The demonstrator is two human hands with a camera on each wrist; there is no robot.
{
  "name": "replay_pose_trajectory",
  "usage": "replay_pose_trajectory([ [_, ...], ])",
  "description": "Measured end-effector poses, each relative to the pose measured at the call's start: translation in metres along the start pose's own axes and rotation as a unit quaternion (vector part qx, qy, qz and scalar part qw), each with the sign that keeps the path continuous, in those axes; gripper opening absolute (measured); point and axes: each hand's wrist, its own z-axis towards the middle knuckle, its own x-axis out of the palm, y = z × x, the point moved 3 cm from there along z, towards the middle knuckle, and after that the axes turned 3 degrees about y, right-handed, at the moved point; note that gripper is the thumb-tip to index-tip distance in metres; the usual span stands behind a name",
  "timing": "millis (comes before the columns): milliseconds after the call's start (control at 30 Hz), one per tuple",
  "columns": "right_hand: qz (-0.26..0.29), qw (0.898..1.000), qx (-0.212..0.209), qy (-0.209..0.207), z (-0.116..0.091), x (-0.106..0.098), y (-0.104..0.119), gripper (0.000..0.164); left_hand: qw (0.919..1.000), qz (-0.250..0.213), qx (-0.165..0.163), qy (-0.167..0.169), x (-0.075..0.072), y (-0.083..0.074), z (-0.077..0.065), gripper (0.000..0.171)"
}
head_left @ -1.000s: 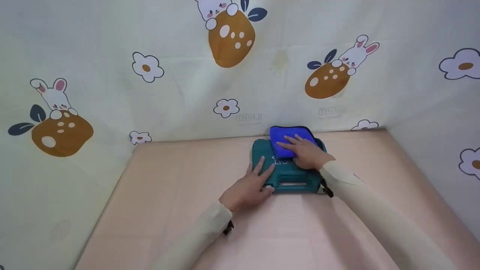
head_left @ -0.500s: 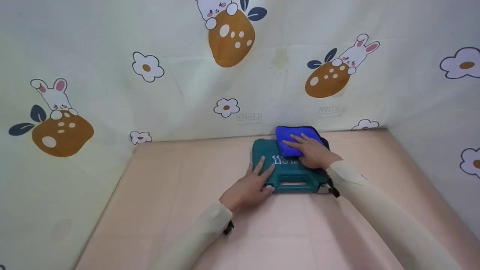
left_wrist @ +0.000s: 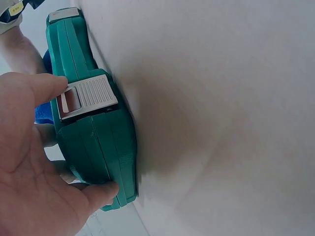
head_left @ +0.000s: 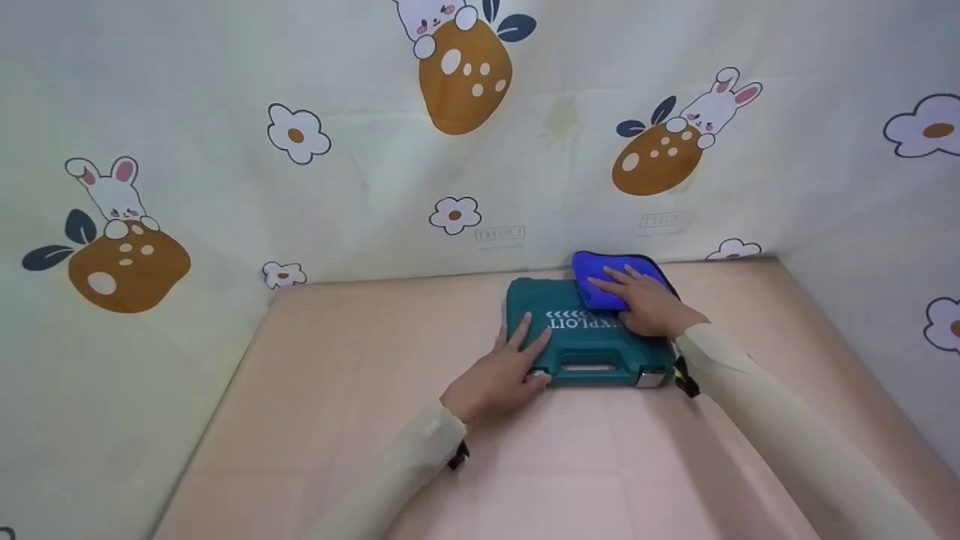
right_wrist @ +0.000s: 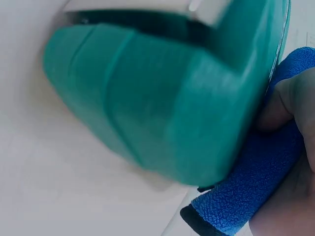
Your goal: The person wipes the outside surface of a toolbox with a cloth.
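– On the table's [head_left: 360, 375] far side, right of centre: what is listed?

– Green case [head_left: 574, 337], one, lying flat. Blue cloth [head_left: 591, 271], one, dark-edged, over the lid's far right part.

– Hands?

– Left hand [head_left: 495, 375]: fingers straight and spread, braced at the case's near left corner, not closed round it. Right hand [head_left: 651, 304]: fingers extended, fanned over the cloth, pressing rather than grasping.

– Changes?

– Cloth and right hand, shifted right; more white lettering [head_left: 581, 322] exposed, right clasp [head_left: 649, 376] uncovered. Judged: the rubbing has probably reached the lid's right end.

– Obscured?

– Lettering, one end under the right hand. Left clasp [left_wrist: 91, 96], mostly covered in the head view. Right wrist view: case blurred, right fingers largely cut off. Case's underside, contents: unseen.
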Motion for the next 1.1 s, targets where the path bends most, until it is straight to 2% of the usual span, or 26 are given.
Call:
replay_pose_trajectory([
  [533,0.046,0.997,0.057,0.012,-0.013,-0.001,-0.018,0.066,1.0000,0.000,-0.001,-0.003,0.002,0.002,0.001,0.069],
  [967,0.071,0.995,0.061,0.016,-0.017,-0.001,-0.017,0.067,0.9999,-0.009,-0.013,0.001,0.004,0.003,0.003,0.071],
  [1100,0.072,0.995,0.068,0.017,-0.019,-0.001,-0.017,0.067,0.9999,-0.007,-0.008,0.005,0.004,0.003,0.004,0.071],
])
